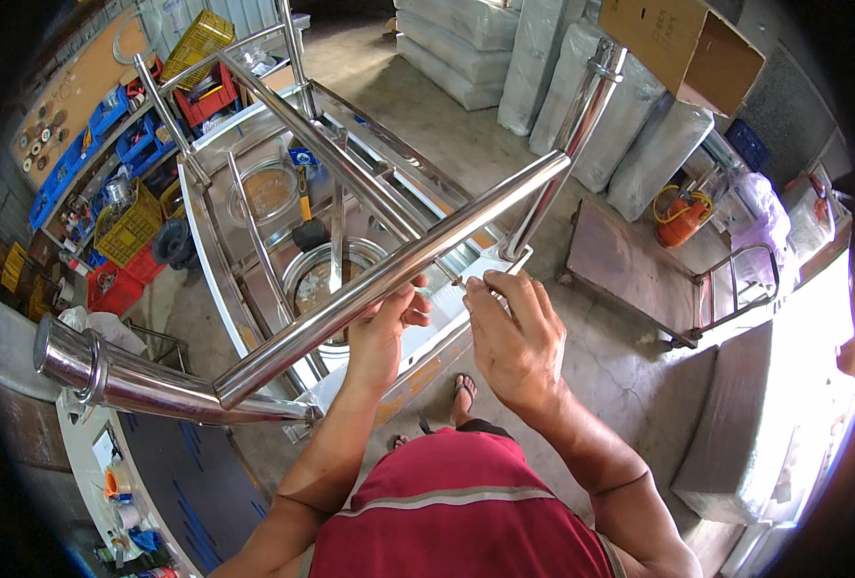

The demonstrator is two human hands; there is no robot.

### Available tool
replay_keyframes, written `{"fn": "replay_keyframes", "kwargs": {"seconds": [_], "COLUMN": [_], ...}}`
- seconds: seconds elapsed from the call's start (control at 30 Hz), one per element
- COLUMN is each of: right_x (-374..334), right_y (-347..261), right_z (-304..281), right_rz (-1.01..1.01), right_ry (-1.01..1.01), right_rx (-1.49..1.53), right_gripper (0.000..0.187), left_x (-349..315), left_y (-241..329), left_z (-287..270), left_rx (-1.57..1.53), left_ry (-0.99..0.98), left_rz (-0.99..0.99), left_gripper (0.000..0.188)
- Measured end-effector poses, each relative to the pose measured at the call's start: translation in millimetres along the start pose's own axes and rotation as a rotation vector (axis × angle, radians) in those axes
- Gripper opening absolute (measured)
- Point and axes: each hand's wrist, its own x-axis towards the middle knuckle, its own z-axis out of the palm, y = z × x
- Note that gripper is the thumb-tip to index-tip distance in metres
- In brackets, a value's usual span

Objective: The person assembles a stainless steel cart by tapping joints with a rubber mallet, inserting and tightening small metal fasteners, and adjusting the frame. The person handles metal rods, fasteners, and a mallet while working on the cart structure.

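The fingers of the right hand (516,337) were bent with their tips drawn close together, beside a thin piece (454,280) too small to make out; whether they were clamped on it could not be told. Facing them, the fingers of the left hand (381,332) were curled inward, thumb uppermost, and what they gripped, if anything, was hidden. A narrow gap parted the two hands, and the thin piece lay in it, nearer to the right hand. Just beyond both hands ran a polished round crossbar (399,275), its long axis slanting from near left to far right; the left hand was the nearer to it, close by its lower edge, though contact could not be made out, while the right hand sat a little apart, toward the bar's far-right end. The crossbar joined two thick tubular legs, the right leg (582,106) and the left leg (158,385), of a steel frame (452,337) that stood in front of the person. Inside the frame, beyond the left hand, a hammer (305,212) with a yellow handle lay close to a round metal ring (381,252). Farther out, a flat trolley (625,275) stood on the right, near an orange cylinder (680,223), and a yellow crate (129,229) sat at the far left.
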Motion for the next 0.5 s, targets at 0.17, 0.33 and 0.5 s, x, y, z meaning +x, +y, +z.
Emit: {"fn": "replay_keyframes", "kwargs": {"seconds": [0.17, 0.33, 0.5], "right_x": [2, 5, -5], "right_y": [-10, -12, -19], "right_z": [0, 0, 10], "right_rz": [0.325, 1.017, 1.014], "right_ry": [-0.094, -0.18, -0.066], "right_rx": [0.363, 1.262, 1.393], "right_gripper": [0.011, 0.016, 0.018], "left_x": [-9, -29, -46], "left_y": [-4, -2, 20], "left_z": [4, 11, 13], "left_rx": [0.155, 0.404, 0.591], "left_ry": [-0.051, -0.201, -0.196], "left_rz": [-0.071, 0.119, 0.307], "left_gripper": [0.026, 0.035, 0.035]}}
